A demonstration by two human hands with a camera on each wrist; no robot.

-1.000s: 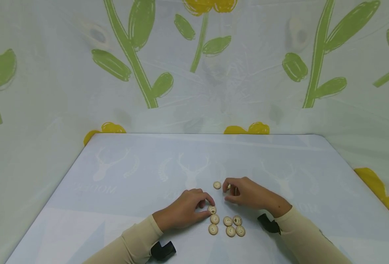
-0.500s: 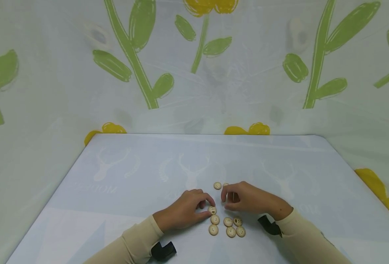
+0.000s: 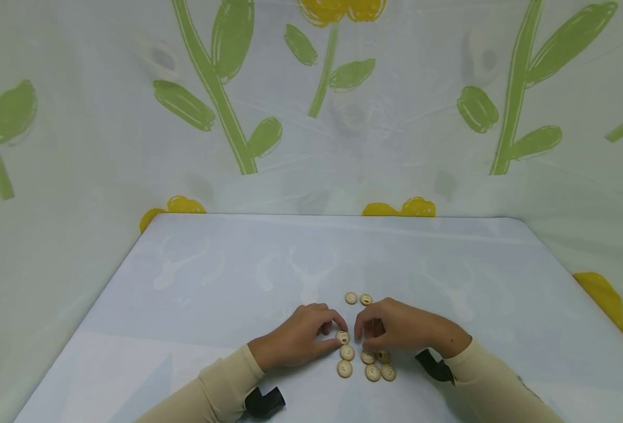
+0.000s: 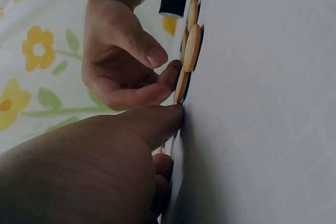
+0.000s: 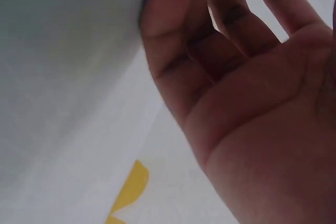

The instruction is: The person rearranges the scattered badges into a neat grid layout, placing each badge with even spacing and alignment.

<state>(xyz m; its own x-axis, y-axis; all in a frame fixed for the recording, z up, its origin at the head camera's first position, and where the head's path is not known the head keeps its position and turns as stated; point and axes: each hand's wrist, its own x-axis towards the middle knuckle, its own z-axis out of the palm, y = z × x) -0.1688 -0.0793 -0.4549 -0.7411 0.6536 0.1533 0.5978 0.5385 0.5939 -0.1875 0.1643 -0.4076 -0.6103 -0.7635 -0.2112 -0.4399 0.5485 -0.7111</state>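
Observation:
Several round pale wooden buttons lie flat on the table. My left hand (image 3: 301,333) pinches the far button (image 3: 343,337) of a short column between thumb and index finger. Below it in that column are a second button (image 3: 347,352) and a third button (image 3: 345,369). My right hand (image 3: 401,324) hovers just right of the column with loosely bent fingers, thumb and index apart, nothing between them. It partly covers the back of a cluster of buttons (image 3: 372,372). In the left wrist view the left thumb (image 4: 163,121) meets the edge of the row of buttons (image 4: 192,48).
Farther back, two more buttons, one plain (image 3: 351,298) and one with a dark mark (image 3: 366,299), lie side by side. A pale printed cloth covers the table (image 3: 227,252). Behind the table's far edge hangs a flower-patterned curtain (image 3: 391,135).
My right hand has come nearer, away from the back pair, uncovering the second button there and covering part of the front cluster. The left hand keeps its place on its button.

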